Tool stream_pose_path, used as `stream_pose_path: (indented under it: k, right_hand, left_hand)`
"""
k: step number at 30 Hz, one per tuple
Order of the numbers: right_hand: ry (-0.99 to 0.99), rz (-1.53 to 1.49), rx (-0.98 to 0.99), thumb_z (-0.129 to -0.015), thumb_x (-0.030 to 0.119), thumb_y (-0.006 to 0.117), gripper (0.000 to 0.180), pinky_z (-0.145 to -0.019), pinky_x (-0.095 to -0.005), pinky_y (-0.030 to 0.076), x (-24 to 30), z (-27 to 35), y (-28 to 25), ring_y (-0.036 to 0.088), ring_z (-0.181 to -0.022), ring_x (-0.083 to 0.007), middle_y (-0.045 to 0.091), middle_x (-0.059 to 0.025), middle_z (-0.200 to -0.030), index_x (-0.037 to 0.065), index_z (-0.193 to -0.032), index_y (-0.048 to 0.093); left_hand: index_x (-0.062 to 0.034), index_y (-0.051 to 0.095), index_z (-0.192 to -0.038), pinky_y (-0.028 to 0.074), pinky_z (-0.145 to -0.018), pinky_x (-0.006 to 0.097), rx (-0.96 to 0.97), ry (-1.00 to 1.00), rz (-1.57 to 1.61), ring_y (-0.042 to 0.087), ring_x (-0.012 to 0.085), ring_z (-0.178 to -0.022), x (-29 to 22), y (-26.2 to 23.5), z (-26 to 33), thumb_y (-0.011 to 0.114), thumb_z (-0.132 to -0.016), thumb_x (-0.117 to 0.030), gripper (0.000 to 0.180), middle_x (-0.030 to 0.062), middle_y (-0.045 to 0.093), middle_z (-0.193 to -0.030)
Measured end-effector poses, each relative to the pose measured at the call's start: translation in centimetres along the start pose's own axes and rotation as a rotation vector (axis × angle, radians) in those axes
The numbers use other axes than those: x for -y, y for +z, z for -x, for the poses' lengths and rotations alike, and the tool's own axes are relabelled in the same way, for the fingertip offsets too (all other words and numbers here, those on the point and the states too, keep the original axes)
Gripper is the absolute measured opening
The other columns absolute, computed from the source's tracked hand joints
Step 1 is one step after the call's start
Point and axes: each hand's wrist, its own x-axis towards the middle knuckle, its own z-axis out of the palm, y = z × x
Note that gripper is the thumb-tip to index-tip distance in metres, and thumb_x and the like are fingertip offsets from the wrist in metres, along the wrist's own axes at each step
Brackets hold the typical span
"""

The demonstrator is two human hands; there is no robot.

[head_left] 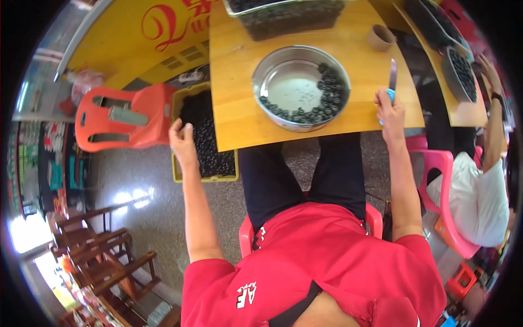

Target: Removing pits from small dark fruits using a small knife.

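My right hand [391,119] is closed around the light-blue handle of a knife [393,76], its blade upright over the right side of the wooden table [234,117]. Left of the knife stands a round metal basin [289,87], with many small dark round pieces [330,90] gathered along its right and near sides. My left hand [184,143] is off the table's left edge, beside and above a yellow crate [233,178] filled with small dark pieces [207,139]. Its thumb and fingers are bent but apart, and nothing shows between them.
A clear container [289,20] of dark pieces stands at the table's far edge, and a brown cup [381,38] at the far right. An orange stool [122,120] is left of the crate. At right, another person's arm [493,131] reaches near a dark-filled bowl [459,73].
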Motion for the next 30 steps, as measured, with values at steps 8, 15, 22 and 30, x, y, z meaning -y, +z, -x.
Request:
stream_pose_path:
  k: [8,15,22,30]
  right_hand:
    - [-0.078,0.020,-0.058,-0.093,0.023,0.062,0.020,-0.042,-0.0167,0.025,-1.5,-0.4,-0.8,0.038,-0.049,0.0017,0.054,0.0048,-0.069,0.005,-0.086,0.060]
    - [-0.191,0.059,-0.025,-0.093,0.023,0.061,0.023,-0.052,-0.0198,0.034,-2.0,-0.1,-1.1,0.045,-0.057,-0.0021,0.056,0.0035,-0.068,0.003,-0.084,0.062]
    - [-0.225,0.059,-0.039,-0.093,0.022,0.062,0.021,-0.046,-0.0179,0.028,-2.1,0.1,-0.9,0.039,-0.052,0.0006,0.050,0.0072,-0.064,0.005,-0.080,0.061]
    - [-0.241,0.069,-0.043,-0.093,0.022,0.061,0.022,-0.047,-0.0182,0.028,-1.7,0.1,-0.9,0.038,-0.052,0.0001,0.050,0.0069,-0.063,0.005,-0.079,0.060]
  left_hand:
    - [0.0004,0.064,-0.104,0.048,-0.075,0.024,0.925,0.484,0.019,0.063,0.0147,-0.081,-20.4,12.6,2.3,0.060,-0.087,-0.001,0.017,0.0088,0.067,-0.092]
    - [-0.0011,0.062,-0.091,0.048,-0.078,0.047,1.030,0.779,-0.676,0.062,0.0365,-0.088,-19.3,22.5,3.2,0.060,-0.082,-0.019,0.020,0.0177,0.065,-0.092]
    - [-0.0060,0.063,-0.095,0.048,-0.078,0.048,0.982,0.756,-0.668,0.060,0.0396,-0.092,-18.6,23.3,4.2,0.062,-0.082,-0.024,0.022,0.0187,0.061,-0.097]
    - [-0.0040,0.061,-0.095,0.047,-0.080,0.047,1.055,0.756,-0.564,0.058,0.0387,-0.094,-18.8,23.7,4.6,0.066,-0.078,-0.015,0.021,0.0185,0.060,-0.098]
